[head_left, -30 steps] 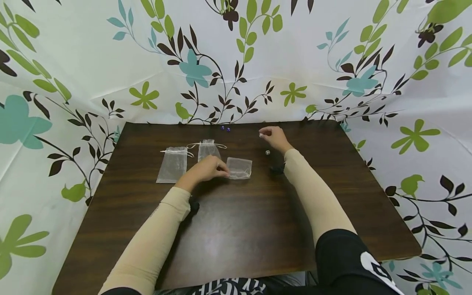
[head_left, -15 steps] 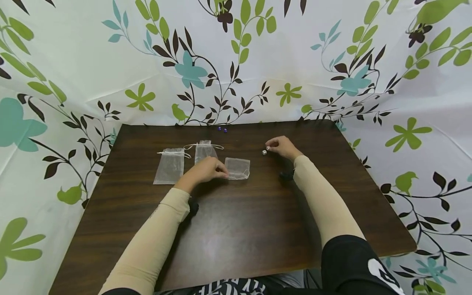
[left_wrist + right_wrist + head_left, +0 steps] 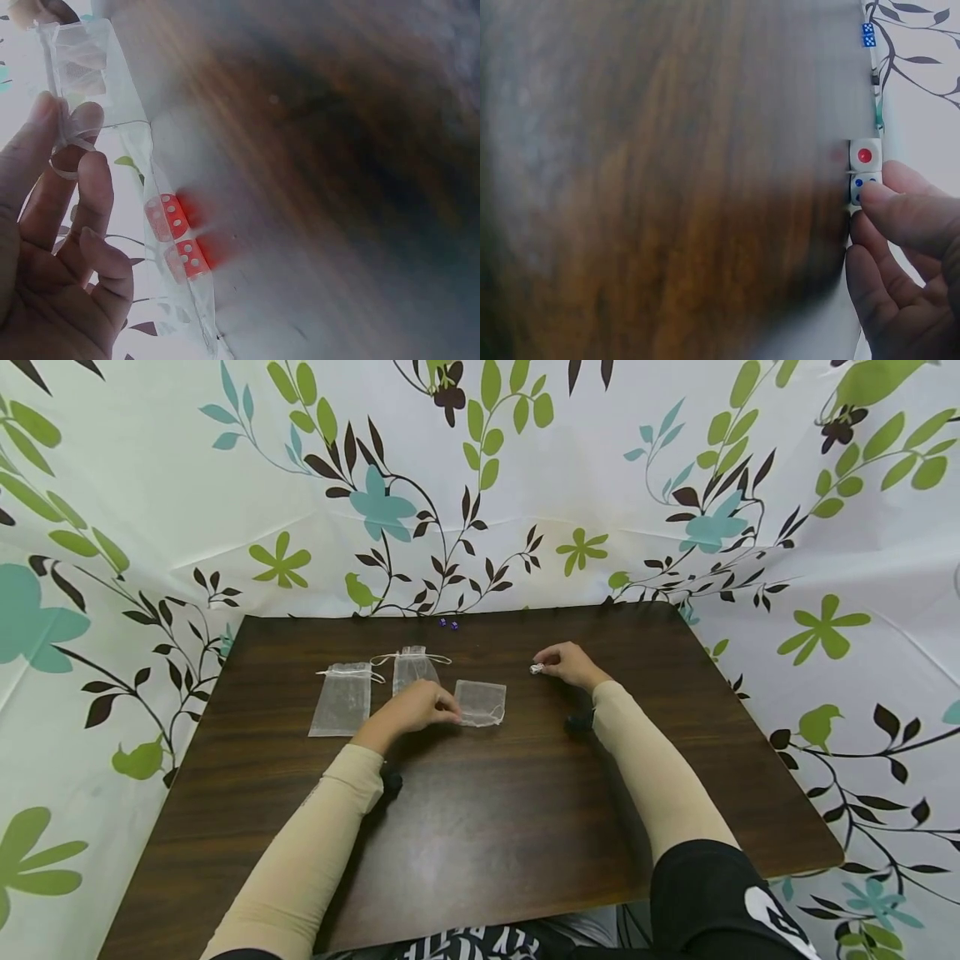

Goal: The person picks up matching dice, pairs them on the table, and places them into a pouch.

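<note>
My left hand (image 3: pixel 418 707) pinches the near-left edge of a sheer white drawstring bag (image 3: pixel 482 700). In the left wrist view, thumb and fingertips hold that bag's edge by its cord. Two red dice (image 3: pixel 177 214) show in that view, overlapped by sheer fabric; the head view hides them. On the right, my right hand (image 3: pixel 573 663) pinches a white die with blue pips (image 3: pixel 856 191) between thumb and finger. Right against it sits another white die with one red pip (image 3: pixel 865 156).
A sheer bag (image 3: pixel 341 702) lies flat at the left, another bag (image 3: pixel 414 667) between it and my left hand. Two blue dice (image 3: pixel 448 624) rest near the back edge of the brown table (image 3: pixel 480 827). A patterned curtain (image 3: pixel 480 543) stands behind.
My right hand has moved from farther back toward me, bringing its white die alongside the other white die. My left hand still holds the bag's edge.
</note>
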Available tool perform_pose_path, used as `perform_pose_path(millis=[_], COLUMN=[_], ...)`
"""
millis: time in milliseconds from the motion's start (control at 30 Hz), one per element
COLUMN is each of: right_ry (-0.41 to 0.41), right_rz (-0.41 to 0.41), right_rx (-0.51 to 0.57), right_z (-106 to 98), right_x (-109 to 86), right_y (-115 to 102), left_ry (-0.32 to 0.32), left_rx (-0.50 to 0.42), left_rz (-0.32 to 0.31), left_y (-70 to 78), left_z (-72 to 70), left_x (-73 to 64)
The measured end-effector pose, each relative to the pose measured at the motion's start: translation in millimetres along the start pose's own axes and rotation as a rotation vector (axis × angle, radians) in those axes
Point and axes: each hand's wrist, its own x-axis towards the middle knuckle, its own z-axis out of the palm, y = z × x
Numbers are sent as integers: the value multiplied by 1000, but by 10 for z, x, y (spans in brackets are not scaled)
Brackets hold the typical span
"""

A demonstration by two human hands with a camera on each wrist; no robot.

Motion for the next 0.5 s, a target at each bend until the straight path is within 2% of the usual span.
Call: perform_pose_path(millis=[500], right_ry=[5], right_rz=[-13], right_rx=[-2], right_z=[21], right_x=[-25], right_y=[-32], left_ry=[1], left_rx=[-8], left_rz=[10], left_y=[-9], left_z=[-4], left_x=[-9])
